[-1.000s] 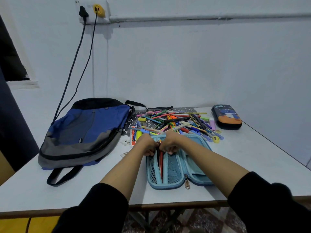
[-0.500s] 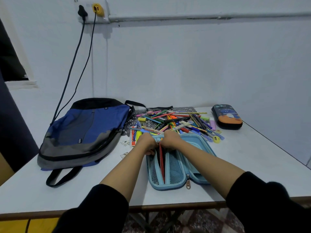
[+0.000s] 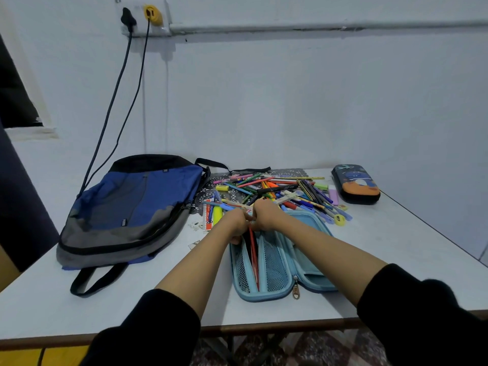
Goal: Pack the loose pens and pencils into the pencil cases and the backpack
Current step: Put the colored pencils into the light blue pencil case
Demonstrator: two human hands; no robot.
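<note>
A light blue pencil case lies open on the table in front of me, mesh pockets showing. A red pencil lies lengthwise in its middle slot. My left hand and my right hand meet at the case's far end, fingers closed on the top of the red pencil and the case's edge. Just behind my hands lies a heap of loose pens and pencils. A blue and grey backpack lies flat to the left. A dark pencil case with an orange print sits shut at the back right.
The white table's front edge is close to me, and its right edge runs diagonally. Two cables hang from a wall socket down behind the backpack. A yellow sharpener and erasers lie by the heap.
My hands have stayed together at the case's far end and shifted slightly farther away. The red pencil now lies deeper and straighter in the middle slot.
</note>
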